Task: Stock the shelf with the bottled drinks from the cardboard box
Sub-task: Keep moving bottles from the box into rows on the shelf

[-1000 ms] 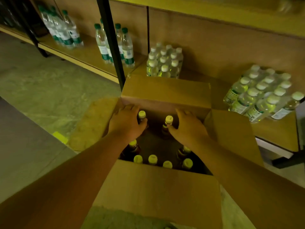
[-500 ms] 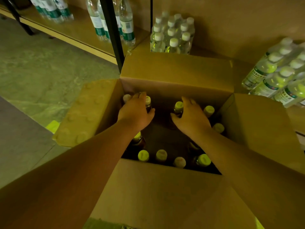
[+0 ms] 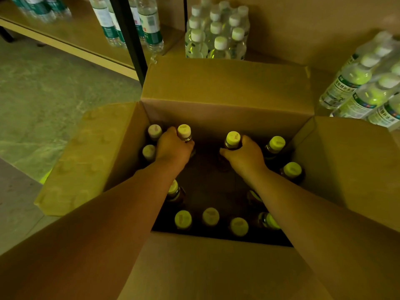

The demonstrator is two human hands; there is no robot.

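Big cardboard box (image 3: 227, 83) wide open right under me, all four flaps folded out, and both my arms are down inside it. Beyond my fingers runs the shelf (image 3: 71, 33), with a shrink-wrapped pack of clear bottles (image 3: 216, 33) straight ahead past the far flap, another wrapped pack (image 3: 365, 83) lying tilted off to the right of my right fingers, and loose green-labelled water bottles (image 3: 149, 24) standing ahead to the left behind the black shelf post (image 3: 129, 40). Inside the box, dark bottled drinks (image 3: 211, 216) ring the walls, yellow-green caps up: a row on my side of both wrists, more outside each hand, and the middle between my hands is dark. My left hand (image 3: 173, 148) is curled round the neck of a pale-capped bottle (image 3: 184, 131), fingers wrapped and gripping just under the cap. My right hand (image 3: 246, 155) is doing the same on a yellow-capped bottle (image 3: 232, 138), fingers closed round its neck. Both bottles are upright at the far wall, bases hidden in shadow.
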